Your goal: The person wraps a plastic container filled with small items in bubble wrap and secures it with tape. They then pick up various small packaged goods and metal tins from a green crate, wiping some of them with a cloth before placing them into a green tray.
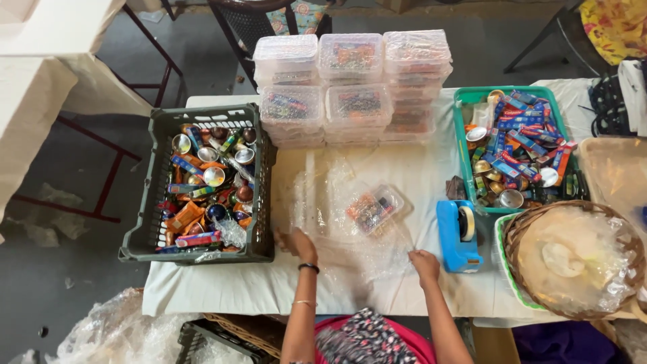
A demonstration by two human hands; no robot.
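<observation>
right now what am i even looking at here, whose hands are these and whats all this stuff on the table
This is one picture from a camera worn on a person's head, looking down at their own two bare hands. There is no machine. The left hand and right hand both rest on a clear plastic sheet spread over the table; neither grips anything firmly that I can see. On the sheet lies a small clear box of colourful items. To the left is a dark crate of mixed small goods, to the right a green tray with more. Behind are stacked clear boxes. Near the right hand sit a blue tape dispenser and a wicker basket.
</observation>
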